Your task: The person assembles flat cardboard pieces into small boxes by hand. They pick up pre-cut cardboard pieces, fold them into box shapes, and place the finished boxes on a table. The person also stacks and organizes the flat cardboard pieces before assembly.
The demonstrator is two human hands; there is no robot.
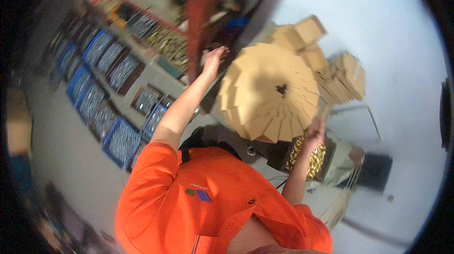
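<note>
A round, fanned pile of brown cardboard pieces (pixel 243 72) stands in front of me, the pieces overlapping in a spiral around a small dark gap. My left hand (pixel 216 61) reaches out at the pile's left, beside a dark red post; its fingers are stretched out and nothing shows in them. At the pile's lower right edge is my right hand (pixel 316 133), blurred by motion, fingers pointing up and apparently empty. Whether it touches the cardboard I cannot tell. Below that hand and forearm sits a dark tray of small shiny gold-coloured parts (pixel 294 154).
More cardboard boxes (pixel 311 32) and flat cardboard (pixel 347 77) are stacked behind, by the pale wall. The red post (pixel 196 22) rises at the left of the pile. Blue crates of grey metal parts (pixel 120 143) line the floor at left. A shelf holds brass-coloured parts (pixel 170 46).
</note>
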